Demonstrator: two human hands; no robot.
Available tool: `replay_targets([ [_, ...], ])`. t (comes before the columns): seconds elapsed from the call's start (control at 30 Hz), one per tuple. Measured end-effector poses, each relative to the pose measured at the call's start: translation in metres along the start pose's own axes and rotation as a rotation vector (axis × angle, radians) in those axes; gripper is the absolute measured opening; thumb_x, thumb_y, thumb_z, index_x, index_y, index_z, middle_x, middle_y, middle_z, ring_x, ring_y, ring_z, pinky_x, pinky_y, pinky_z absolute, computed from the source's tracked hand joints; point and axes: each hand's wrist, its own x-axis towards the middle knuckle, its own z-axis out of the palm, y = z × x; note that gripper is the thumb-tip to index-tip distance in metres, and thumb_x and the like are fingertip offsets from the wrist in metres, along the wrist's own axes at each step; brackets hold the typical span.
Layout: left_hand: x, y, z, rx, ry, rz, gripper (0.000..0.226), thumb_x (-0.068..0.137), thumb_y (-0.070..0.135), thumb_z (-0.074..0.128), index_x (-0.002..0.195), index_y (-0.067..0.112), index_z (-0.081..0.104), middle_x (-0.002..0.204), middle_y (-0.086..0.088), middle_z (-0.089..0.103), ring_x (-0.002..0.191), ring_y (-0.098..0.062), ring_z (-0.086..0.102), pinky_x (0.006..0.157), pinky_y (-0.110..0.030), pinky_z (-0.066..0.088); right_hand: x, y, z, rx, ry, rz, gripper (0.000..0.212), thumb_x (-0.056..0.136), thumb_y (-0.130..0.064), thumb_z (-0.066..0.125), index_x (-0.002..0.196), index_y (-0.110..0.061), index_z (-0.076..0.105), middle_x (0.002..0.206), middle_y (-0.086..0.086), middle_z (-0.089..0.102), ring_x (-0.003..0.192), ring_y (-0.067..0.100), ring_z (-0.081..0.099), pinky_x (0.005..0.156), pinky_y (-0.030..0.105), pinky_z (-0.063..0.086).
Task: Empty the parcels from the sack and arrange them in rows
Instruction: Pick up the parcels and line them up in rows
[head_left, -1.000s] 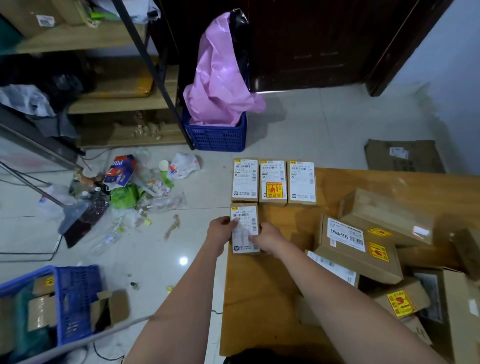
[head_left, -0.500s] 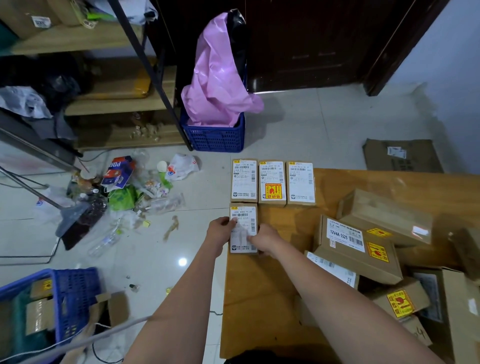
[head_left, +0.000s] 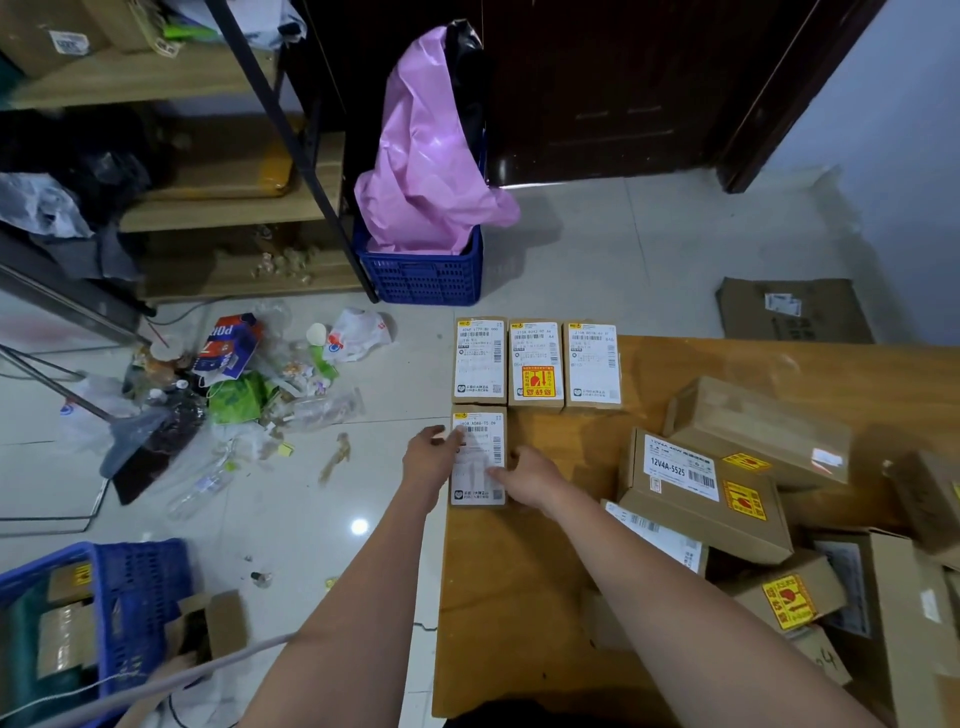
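Squaring the fourth parcel (head_left: 478, 457) under the first row.

Your left hand (head_left: 429, 461) touches its left edge with relaxed fingers, your right hand (head_left: 525, 480) lies on its right side, fingers spread. Over the last second it has hardly shifted, so it looks placed, starting row two below the row of three (head_left: 535, 362). The pile (head_left: 727, 483) waits at right on the board (head_left: 509, 597).

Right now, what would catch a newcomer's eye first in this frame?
Both hands, left hand and right hand, flank a labelled parcel on the brown board, below a row of three parcels. A pink plastic bag rises from the blue crate behind.
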Motion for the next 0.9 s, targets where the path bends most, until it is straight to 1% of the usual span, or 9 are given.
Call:
replay_targets([
  [0.1, -0.013, 0.014, 0.005, 0.077, 0.302, 0.116, 0.031, 0.098, 0.031, 0.052, 0.112, 0.006, 0.062, 0.103, -0.012, 0.069, 0.086, -0.025, 0.062, 0.071, -0.030, 0.044, -0.009, 0.007, -0.016, -0.140, 0.093, -0.026, 0.055, 0.099, -0.033, 0.057, 0.147, -0.012, 0.040, 0.147, 0.008, 0.049, 0.132, 0.027, 0.049, 0.100, 0.035, 0.045],
  [0.2, -0.034, 0.034, 0.018, 0.067, 0.384, 0.237, 0.023, 0.098, 0.024, 0.048, 0.098, 0.006, 0.062, 0.090, -0.009, 0.068, 0.078, -0.023, 0.060, 0.062, -0.026, 0.038, -0.019, 0.016, -0.038, -0.172, 0.151, -0.045, 0.035, 0.097, -0.022, 0.057, 0.131, -0.012, 0.057, 0.131, 0.010, 0.059, 0.117, 0.029, 0.060, 0.096, 0.037, 0.052],
  [0.33, -0.059, 0.054, 0.055, 0.082, 0.124, 0.344, 0.023, 0.099, 0.022, 0.047, 0.100, 0.008, 0.066, 0.090, -0.006, 0.067, 0.077, -0.020, 0.059, 0.057, -0.023, 0.043, -0.039, 0.030, -0.068, -0.292, 0.140, -0.002, 0.013, 0.091, -0.004, 0.048, 0.090, -0.004, 0.062, 0.089, 0.015, 0.065, 0.081, 0.033, 0.071, 0.072, 0.039, 0.060],
  [0.43, -0.071, 0.050, 0.087, 0.167, -0.180, 0.247, 0.023, 0.098, 0.022, 0.050, 0.108, 0.011, 0.067, 0.087, -0.008, 0.065, 0.075, -0.023, 0.057, 0.064, -0.028, 0.046, -0.057, 0.043, -0.081, -0.407, 0.026, 0.084, 0.013, 0.092, -0.001, 0.049, 0.083, -0.003, 0.058, 0.084, 0.017, 0.063, 0.078, 0.033, 0.074, 0.069, 0.042, 0.063],
  [0.57, -0.099, 0.024, 0.117, 0.233, -0.479, -0.027, 0.032, 0.098, 0.015, 0.050, 0.130, 0.014, 0.052, 0.122, -0.012, 0.058, 0.106, -0.031, 0.060, 0.075, -0.036, 0.054, -0.079, 0.068, -0.095, -0.519, 0.026, 0.161, 0.026, 0.093, -0.009, 0.052, 0.118, -0.005, 0.056, 0.109, 0.017, 0.063, 0.088, 0.028, 0.070, 0.077, 0.035, 0.060],
  [0.63, -0.115, 0.013, 0.124, 0.283, -0.501, -0.081, 0.032, 0.100, 0.025, 0.048, 0.130, 0.015, 0.048, 0.131, -0.010, 0.054, 0.115, -0.030, 0.054, 0.092, -0.041, 0.051, -0.085, 0.082, -0.102, -0.617, 0.067, 0.163, 0.039, 0.093, -0.008, 0.051, 0.133, -0.008, 0.050, 0.117, 0.011, 0.060, 0.095, 0.024, 0.062, 0.076, 0.030, 0.052],
  [0.7, -0.123, 0.002, 0.130, 0.349, -0.514, -0.103, 0.040, 0.100, 0.036, 0.048, 0.135, 0.016, 0.045, 0.138, -0.009, 0.052, 0.120, -0.031, 0.050, 0.102, -0.045, 0.043, -0.089, 0.092, -0.106, -0.685, 0.095, 0.183, 0.040, 0.094, -0.008, 0.050, 0.134, -0.007, 0.052, 0.105, 0.008, 0.056, 0.104, 0.022, 0.061, 0.079, 0.028, 0.048],
  [0.8, -0.128, -0.005, 0.137, 0.373, -0.506, -0.129, 0.060, 0.100, 0.040, 0.047, 0.153, 0.022, 0.026, 0.151, -0.008, 0.042, 0.136, -0.033, 0.042, 0.109, -0.051, 0.038, -0.092, 0.102, -0.108, -0.671, 0.087, 0.202, 0.045, 0.093, -0.010, 0.051, 0.138, -0.011, 0.051, 0.117, 0.008, 0.059, 0.112, 0.024, 0.060, 0.087, 0.030, 0.050],
  [0.9, -0.133, -0.002, 0.141, 0.375, -0.504, -0.142, 0.056, 0.102, 0.034, 0.044, 0.153, 0.027, 0.023, 0.152, -0.010, 0.041, 0.138, -0.037, 0.039, 0.109, -0.055, 0.039, -0.094, 0.110, -0.108, -0.660, 0.078, 0.181, 0.051, 0.089, -0.012, 0.055, 0.140, -0.016, 0.049, 0.125, 0.008, 0.060, 0.107, 0.025, 0.060, 0.090, 0.036, 0.053],
])
